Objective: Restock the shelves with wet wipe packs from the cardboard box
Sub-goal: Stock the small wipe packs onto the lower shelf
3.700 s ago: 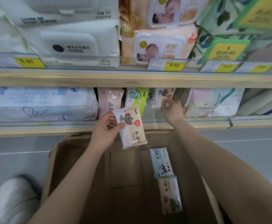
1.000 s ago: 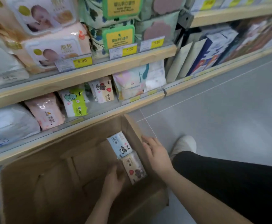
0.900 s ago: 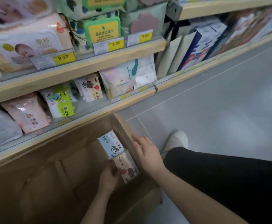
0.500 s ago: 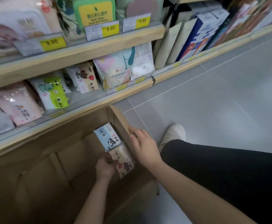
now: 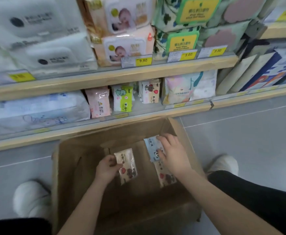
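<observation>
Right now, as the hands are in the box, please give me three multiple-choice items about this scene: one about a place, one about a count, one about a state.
1. Where is the blue pack with the panda?
A. inside the cardboard box, by its right wall
B. on the lower shelf
C. on the floor

2. How many small packs show inside the box?
A. one
B. three
C. five

3. What is the left hand doing?
A. resting on the floor
B. pressing a price tag
C. gripping a beige pack

Answers:
1. A, the blue pack lies in the box under the fingers of the right hand.
2. B, one blue pack and two beige ones show, the second beige pack below the right hand.
3. C, its fingers close on the left edge of the beige pack.
</observation>
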The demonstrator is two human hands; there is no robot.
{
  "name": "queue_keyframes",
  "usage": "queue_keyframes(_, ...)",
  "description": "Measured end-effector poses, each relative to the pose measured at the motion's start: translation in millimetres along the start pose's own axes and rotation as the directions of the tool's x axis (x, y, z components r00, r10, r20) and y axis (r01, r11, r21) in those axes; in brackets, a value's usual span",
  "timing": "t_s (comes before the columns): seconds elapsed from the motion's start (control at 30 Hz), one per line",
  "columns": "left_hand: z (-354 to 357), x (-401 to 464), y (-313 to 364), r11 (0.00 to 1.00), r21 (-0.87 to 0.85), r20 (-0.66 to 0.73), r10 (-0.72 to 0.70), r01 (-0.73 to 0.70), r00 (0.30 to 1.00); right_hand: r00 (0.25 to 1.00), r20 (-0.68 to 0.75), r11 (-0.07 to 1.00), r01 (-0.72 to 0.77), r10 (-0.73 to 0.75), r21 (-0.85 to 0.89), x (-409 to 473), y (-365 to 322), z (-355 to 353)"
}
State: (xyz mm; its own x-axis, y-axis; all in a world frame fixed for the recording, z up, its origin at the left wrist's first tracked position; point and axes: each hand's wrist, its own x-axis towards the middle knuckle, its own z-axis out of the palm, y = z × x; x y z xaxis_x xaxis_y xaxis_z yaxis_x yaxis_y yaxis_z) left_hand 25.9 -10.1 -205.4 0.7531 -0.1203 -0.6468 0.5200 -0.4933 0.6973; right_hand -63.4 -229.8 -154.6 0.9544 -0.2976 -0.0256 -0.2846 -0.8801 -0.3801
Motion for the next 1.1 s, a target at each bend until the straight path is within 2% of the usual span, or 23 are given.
queue_keyframes(0.03,-6,2,0,1.000,-0.021,-0.010,0.003,-0.004,1.000,0.993,0.074,0.994,-0.093,0.090,0.048,7,-3,11)
queue_keyframes(0.1,-15,7,-4,0.999,-0.040,-0.023,0.011,-0.012,1.000,0.933,0.214,0.944,-0.316,0.291,0.095,22,-6,34)
queue_keyframes(0.17,-19,14,-12,0.998,-0.059,-0.025,0.010,-0.012,1.000,0.869,0.295,0.894,-0.440,0.398,0.090,34,-3,57)
queue_keyframes(0.3,-22,28,-26,0.999,-0.047,-0.017,-0.016,0.015,1.000,0.811,0.343,0.871,-0.489,0.474,-0.049,48,8,91)
queue_keyframes(0.4,-21,39,-34,1.000,-0.010,0.000,-0.025,0.025,1.000,0.813,0.299,0.863,-0.497,0.500,-0.090,52,10,107)
queue_keyframes(0.5,-19,42,-35,1.000,0.011,0.026,-0.004,0.004,1.000,0.838,0.237,0.871,-0.477,0.491,-0.118,54,11,112)
queue_keyframes(0.67,-17,37,-29,0.998,0.002,0.004,0.056,-0.056,0.998,0.863,0.217,0.887,-0.461,0.455,-0.026,53,5,92)
queue_keyframes(0.87,-28,18,12,0.982,-0.012,0.012,0.188,-0.188,0.982,0.941,0.206,0.935,-0.305,0.267,0.179,57,-25,28)
queue_keyframes(0.97,-50,10,42,0.964,-0.009,0.038,0.267,-0.267,0.963,0.960,0.190,0.910,-0.259,0.205,0.324,62,-50,-5)
queue_keyframes(1.1,-88,2,79,0.942,-0.041,0.004,0.334,-0.334,0.942,0.987,0.078,0.858,-0.161,0.141,0.488,87,-82,-32)
